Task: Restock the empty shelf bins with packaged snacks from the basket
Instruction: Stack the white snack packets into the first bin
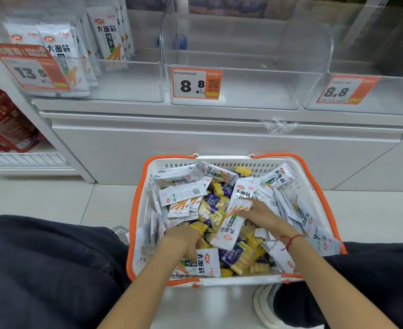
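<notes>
White-and-orange plastic shopping basket sits lower centre of frame, heaped with white snack sachets and small yellow-and-purple snack packs. Right hand, centre frame, fingers spread flat over long white sachet, pressing, not yet closed round it. Left hand digs into pile lower centre; fingers buried, grip cannot be told. Step in hand, as judged: sorting and gathering packs. Clear empty plastic bin with 8.8 price tag waits upper centre. Next move calls for firm hold, then lift up to bin.
</notes>
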